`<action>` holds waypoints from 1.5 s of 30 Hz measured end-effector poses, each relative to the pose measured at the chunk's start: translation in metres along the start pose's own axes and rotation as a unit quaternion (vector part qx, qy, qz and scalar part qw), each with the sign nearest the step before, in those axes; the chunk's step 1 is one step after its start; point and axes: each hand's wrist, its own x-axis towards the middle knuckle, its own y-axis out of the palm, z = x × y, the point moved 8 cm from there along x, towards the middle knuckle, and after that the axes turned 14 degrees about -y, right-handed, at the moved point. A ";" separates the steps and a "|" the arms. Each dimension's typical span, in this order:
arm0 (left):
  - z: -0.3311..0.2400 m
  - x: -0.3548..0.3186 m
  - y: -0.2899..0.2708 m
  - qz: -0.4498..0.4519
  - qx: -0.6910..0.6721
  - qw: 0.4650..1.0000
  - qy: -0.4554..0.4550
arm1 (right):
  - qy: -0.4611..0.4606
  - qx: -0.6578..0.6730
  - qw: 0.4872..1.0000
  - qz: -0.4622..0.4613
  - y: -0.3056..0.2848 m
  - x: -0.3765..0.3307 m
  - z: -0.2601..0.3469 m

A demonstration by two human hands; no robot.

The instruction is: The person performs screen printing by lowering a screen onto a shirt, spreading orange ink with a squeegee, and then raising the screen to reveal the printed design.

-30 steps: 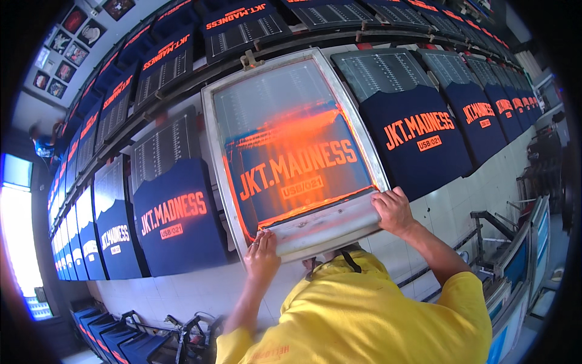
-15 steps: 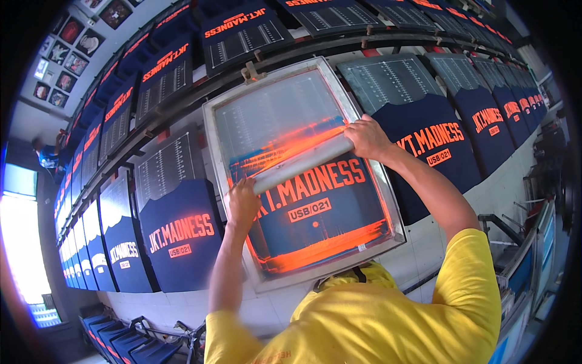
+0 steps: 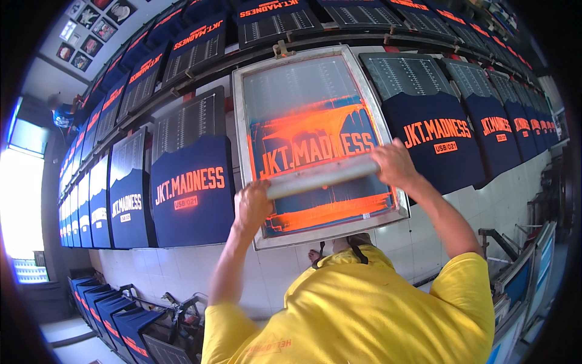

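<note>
Squeegee (image 3: 324, 176), right end unseen under right grip (image 3: 394, 165)

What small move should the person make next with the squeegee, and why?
Probably draw the squeegee slightly nearer the body, using the left hand and right hand at its ends: it lies across the nearer half of the screen frame, and a mostly dark strip separates it from the orange ink band beyond.
</note>
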 end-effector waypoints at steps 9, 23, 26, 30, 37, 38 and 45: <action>0.000 -0.097 0.018 -0.029 0.020 0.999 0.034 | 0.030 0.030 0.999 -0.015 0.001 -0.067 0.079; 0.021 0.041 0.025 -0.105 0.024 0.988 0.113 | 0.031 -0.037 0.998 -0.030 0.029 0.025 -0.011; 0.027 0.092 0.023 -0.073 -0.011 0.993 0.094 | 0.046 -0.031 0.998 -0.030 0.036 0.057 -0.046; 0.029 0.138 0.020 -0.046 0.002 0.997 0.067 | 0.068 -0.018 0.997 0.026 0.042 0.091 -0.084; 0.029 0.149 0.019 -0.045 0.018 0.996 0.074 | 0.067 -0.015 0.997 0.027 0.041 0.096 -0.095; 0.031 0.148 0.020 -0.037 0.028 0.997 0.061 | 0.064 -0.014 0.998 0.024 0.040 0.096 -0.094; 0.019 0.064 0.006 -0.004 0.024 1.000 0.017 | 0.058 -0.005 0.998 0.004 0.005 0.039 -0.028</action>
